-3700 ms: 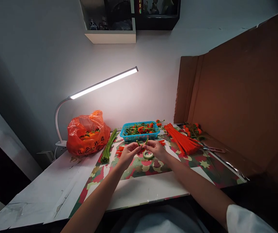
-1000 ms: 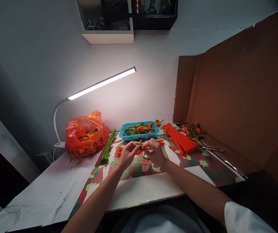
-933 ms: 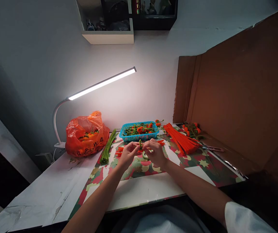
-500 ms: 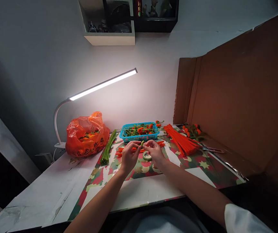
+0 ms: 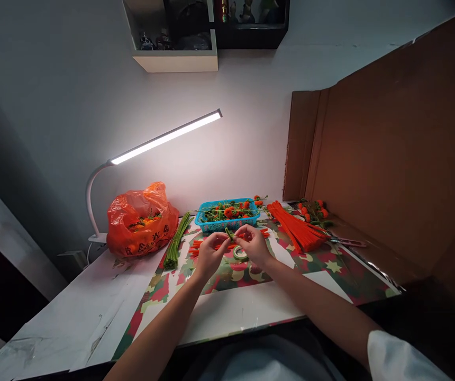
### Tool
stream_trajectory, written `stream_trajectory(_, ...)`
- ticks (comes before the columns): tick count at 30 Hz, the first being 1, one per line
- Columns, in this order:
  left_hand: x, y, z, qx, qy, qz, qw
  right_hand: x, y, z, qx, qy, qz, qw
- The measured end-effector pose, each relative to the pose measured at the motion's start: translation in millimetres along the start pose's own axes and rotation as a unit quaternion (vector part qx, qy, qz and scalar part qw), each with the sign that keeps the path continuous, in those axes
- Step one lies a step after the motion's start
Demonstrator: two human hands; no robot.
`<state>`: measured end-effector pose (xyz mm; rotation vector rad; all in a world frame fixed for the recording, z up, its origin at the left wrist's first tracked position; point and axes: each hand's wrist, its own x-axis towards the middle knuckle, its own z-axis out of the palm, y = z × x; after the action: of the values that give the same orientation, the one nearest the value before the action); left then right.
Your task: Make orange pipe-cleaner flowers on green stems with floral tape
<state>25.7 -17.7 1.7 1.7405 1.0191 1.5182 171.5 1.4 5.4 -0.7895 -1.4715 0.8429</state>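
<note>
A short, bent piece of green pipe cleaner (image 5: 229, 232) is pinched between my two hands above the middle of the table. My left hand (image 5: 210, 254) is closed, its thumb and fingertips at the left side of the piece. From the right, my right hand (image 5: 254, 247) grips it with thumb and forefinger. Just below the hands lies a roll of green tape (image 5: 240, 253). Behind them, cut red pipe cleaners (image 5: 196, 247) are spread on the patterned sheet, partly hidden by my fingers.
A blue basket (image 5: 207, 228) of orange-red flowers with green stems stands behind. Left are a green pipe cleaner bundle (image 5: 177, 243), an orange plastic bag (image 5: 142, 241) and a lit lamp (image 5: 167, 138). Right are a red bundle (image 5: 297, 230), scissors (image 5: 350, 243) and a cardboard wall (image 5: 386, 159).
The green piece has turned, its upper end now leaning left instead of upright. Both hands stay close together in nearly the same place. The view has shifted slightly.
</note>
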Motion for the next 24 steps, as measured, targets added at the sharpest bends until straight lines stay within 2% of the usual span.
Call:
stream_trajectory(3,2.1,0.0,-2.9,-0.012,0.001,-0.011,1.0,-0.2,-4.5,-6.4,-0.076,-0.015,-0.052,0.996)
stream_trajectory(7,2.4,1.1,-5.5,0.043,-0.006,0.013,0.999,-1.6,-9.4,-12.0,-0.151,-0.043,-0.131,0.979)
stream_trajectory(12,-0.5,5.2,-2.1,-0.014,-0.045,-0.016,0.999,-4.9,-9.3,-9.6,-0.146,-0.058,-0.144,0.977)
stream_trajectory(15,-0.8,7.6,-0.3,-0.048,-0.066,-0.03,0.996,-4.6,-7.3,-6.9,-0.1,-0.046,-0.101,0.989)
stream_trajectory(19,0.5,6.9,-1.0,-0.055,-0.054,-0.016,0.997,0.8,-2.0,-2.6,0.031,-0.025,-0.009,0.999)
stream_trajectory(24,-0.7,6.0,-2.2,0.028,-0.015,0.07,0.997,4.9,3.4,2.6,0.19,-0.018,0.11,0.975)
